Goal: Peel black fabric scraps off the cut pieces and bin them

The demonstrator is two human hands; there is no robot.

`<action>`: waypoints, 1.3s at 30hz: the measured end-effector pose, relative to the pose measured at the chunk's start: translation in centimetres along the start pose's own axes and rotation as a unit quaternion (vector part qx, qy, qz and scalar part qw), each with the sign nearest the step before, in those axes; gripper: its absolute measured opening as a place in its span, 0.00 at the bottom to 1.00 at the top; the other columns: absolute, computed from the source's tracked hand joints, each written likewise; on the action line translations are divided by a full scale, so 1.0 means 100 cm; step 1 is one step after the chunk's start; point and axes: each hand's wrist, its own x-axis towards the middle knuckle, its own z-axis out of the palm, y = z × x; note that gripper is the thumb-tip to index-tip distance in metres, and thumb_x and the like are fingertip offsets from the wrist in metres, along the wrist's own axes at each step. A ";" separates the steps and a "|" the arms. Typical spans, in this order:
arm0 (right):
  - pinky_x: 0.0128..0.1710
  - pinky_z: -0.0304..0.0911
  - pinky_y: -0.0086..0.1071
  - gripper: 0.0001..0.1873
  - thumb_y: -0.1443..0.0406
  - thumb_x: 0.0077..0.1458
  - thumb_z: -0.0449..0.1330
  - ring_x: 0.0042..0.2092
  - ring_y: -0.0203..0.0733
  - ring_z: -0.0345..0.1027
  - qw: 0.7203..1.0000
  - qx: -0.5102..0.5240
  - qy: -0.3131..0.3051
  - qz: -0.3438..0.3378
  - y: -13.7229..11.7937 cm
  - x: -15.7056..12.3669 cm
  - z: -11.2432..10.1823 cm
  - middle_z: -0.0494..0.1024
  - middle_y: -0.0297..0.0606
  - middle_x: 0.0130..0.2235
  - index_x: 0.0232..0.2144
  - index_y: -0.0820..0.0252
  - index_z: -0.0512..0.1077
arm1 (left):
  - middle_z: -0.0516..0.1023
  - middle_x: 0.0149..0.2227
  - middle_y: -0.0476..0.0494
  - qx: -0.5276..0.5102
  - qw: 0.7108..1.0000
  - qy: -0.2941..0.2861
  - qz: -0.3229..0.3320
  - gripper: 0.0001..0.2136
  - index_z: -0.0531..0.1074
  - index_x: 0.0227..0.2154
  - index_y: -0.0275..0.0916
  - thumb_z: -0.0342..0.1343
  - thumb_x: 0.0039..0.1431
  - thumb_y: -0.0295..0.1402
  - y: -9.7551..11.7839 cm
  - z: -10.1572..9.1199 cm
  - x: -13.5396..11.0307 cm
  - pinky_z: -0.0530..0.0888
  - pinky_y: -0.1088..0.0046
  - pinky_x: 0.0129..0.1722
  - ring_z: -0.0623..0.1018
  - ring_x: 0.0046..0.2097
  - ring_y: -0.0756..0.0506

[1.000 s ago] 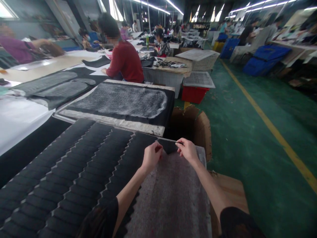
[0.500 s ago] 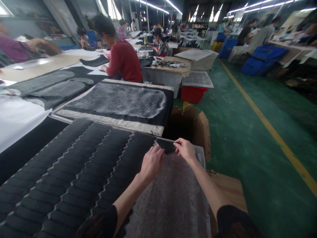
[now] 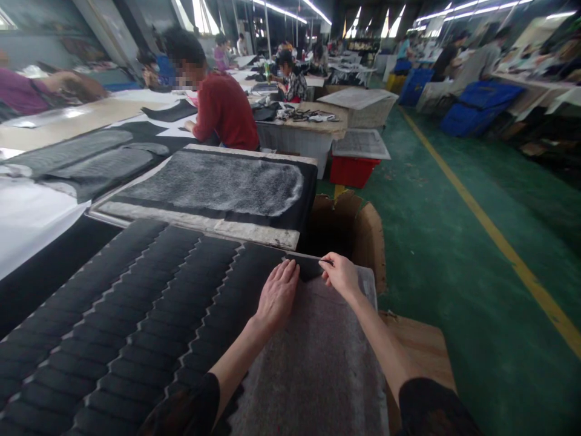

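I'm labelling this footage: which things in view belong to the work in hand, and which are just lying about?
In the work:
- left hand, laid flat
- right hand, pinching a small dark piece
- rows of dark pieces
- greyish surface

Seemingly just about:
- red bin
- torn cardboard box
- blue container

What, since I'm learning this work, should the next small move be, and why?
Probably smooth the left hand toward the right along the dark piece: its fingers lie flat by the piece's left end, next to the dark rows, while the right hand pinches the other end above the grey surface.
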 end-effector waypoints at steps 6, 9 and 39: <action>0.21 0.57 0.22 0.06 0.62 0.57 0.56 0.16 0.29 0.66 1.000 -0.007 0.005 0.001 0.001 0.001 0.001 0.74 0.25 0.18 0.31 0.56 0.72 | 0.64 0.64 0.36 0.014 0.999 0.027 0.010 0.22 0.61 0.61 0.35 0.45 0.64 0.25 -0.001 0.008 -0.002 0.62 0.59 0.64 0.63 0.65 0.40; 0.21 0.56 0.22 0.06 0.62 0.57 0.57 0.16 0.29 0.66 1.000 -0.008 0.010 0.006 0.001 0.001 0.001 0.74 0.25 0.18 0.31 0.56 0.71 | 0.64 0.64 0.36 0.017 0.999 0.031 0.011 0.22 0.61 0.60 0.34 0.45 0.64 0.25 -0.002 0.010 -0.003 0.62 0.59 0.64 0.63 0.65 0.40; 0.18 0.54 0.20 0.06 0.61 0.57 0.56 0.16 0.29 0.66 0.997 0.063 0.021 0.027 0.012 0.004 0.007 0.73 0.25 0.19 0.31 0.56 0.68 | 0.64 0.64 0.37 -0.005 0.999 0.051 0.002 0.22 0.62 0.61 0.35 0.44 0.64 0.24 -0.004 0.015 -0.006 0.61 0.58 0.65 0.64 0.65 0.41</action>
